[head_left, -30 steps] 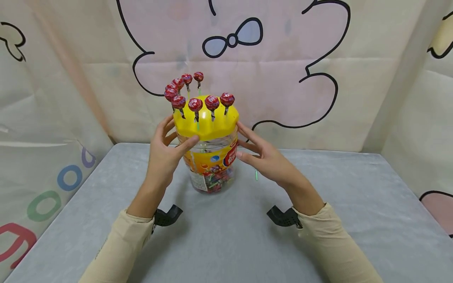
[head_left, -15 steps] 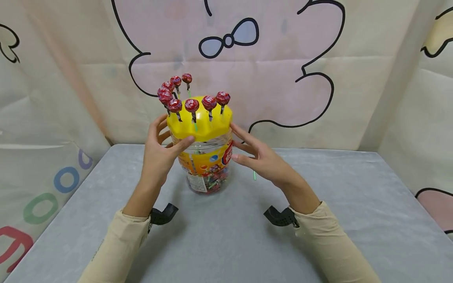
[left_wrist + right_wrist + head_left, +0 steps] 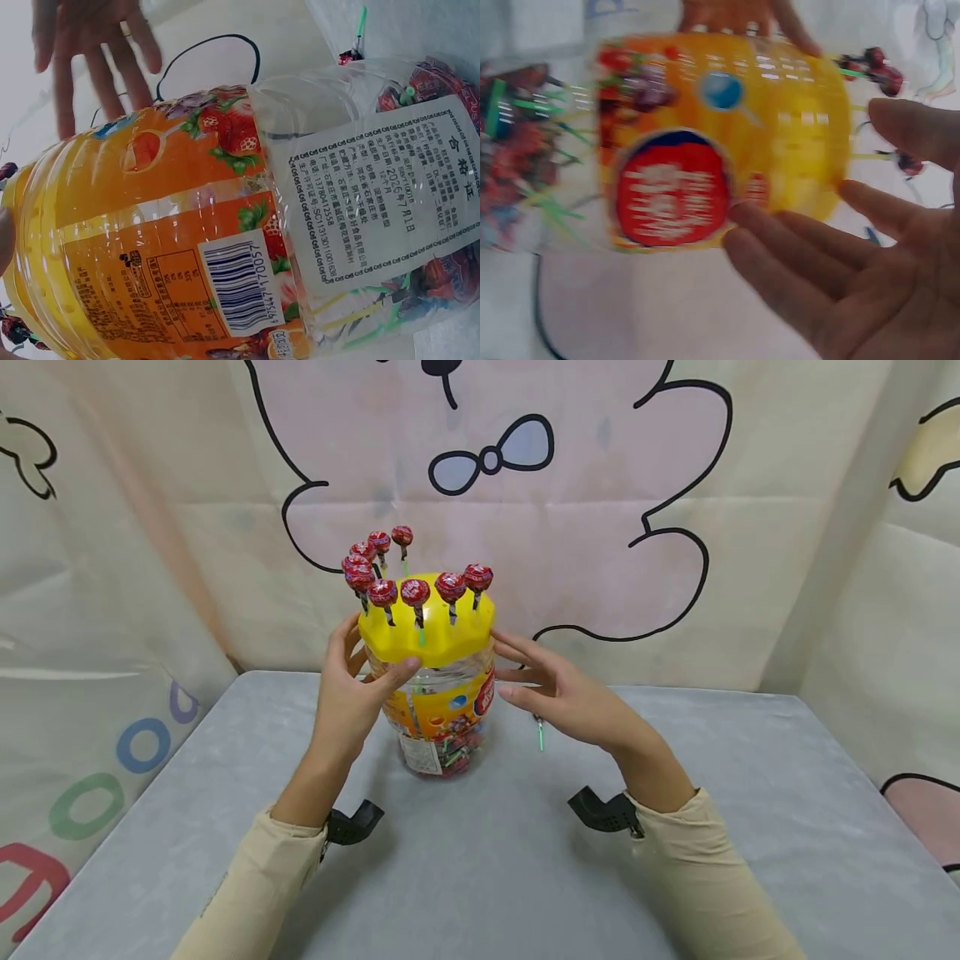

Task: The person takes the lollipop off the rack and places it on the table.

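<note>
A clear plastic candy jar (image 3: 442, 702) with an orange-yellow label stands upright on the table, wrapped lollipops visible in its bottom. Red-wrapped lollipops (image 3: 416, 593) stick up from the rim of its yellow lid (image 3: 427, 631), along the left and front. My left hand (image 3: 348, 693) grips the jar at the lid, thumb on the front edge and fingers round the left side. On the opposite side, my right hand (image 3: 573, 697) holds its fairly straight fingers against the jar near the lid; its palm (image 3: 907, 292) faces the jar in the right wrist view.
Another lollipop (image 3: 541, 735) lies on the grey table (image 3: 480, 860) behind my right hand, its green stick showing. A cloth backdrop (image 3: 600, 568) with cartoon drawings hangs behind the table and along both sides. Black camera mounts (image 3: 356, 822) sit at both wrists.
The jar has turned slightly: its front lollipops have shifted a little right, the rear ones left. Both hands stay around it, and the head view has moved slightly.
</note>
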A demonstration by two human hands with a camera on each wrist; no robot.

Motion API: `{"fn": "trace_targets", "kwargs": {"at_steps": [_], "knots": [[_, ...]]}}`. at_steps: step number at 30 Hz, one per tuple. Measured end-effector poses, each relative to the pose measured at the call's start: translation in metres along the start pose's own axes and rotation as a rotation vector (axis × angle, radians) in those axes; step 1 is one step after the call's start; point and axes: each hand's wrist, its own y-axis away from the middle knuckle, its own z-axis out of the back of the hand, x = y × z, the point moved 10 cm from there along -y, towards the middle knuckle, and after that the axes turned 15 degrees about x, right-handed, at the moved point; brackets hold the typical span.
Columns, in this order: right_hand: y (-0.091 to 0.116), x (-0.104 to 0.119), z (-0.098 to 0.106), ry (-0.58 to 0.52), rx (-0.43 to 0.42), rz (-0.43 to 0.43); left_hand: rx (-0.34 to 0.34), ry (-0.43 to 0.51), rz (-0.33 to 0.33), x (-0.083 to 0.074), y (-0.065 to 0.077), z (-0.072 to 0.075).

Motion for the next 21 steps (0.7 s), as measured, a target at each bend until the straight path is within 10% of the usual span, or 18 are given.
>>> {"fn": "trace_targets", "kwargs": {"at_steps": [12,21], "knots": [[-0.008,0.050,0.046,0.131,-0.351,0.115,0.013,-0.036,0.007,-0.001,-0.002,0.004],[-0.025,0.066,0.051,0.239,-0.446,0.183,0.022,-0.050,0.024,0.002,-0.003,0.002]]}}
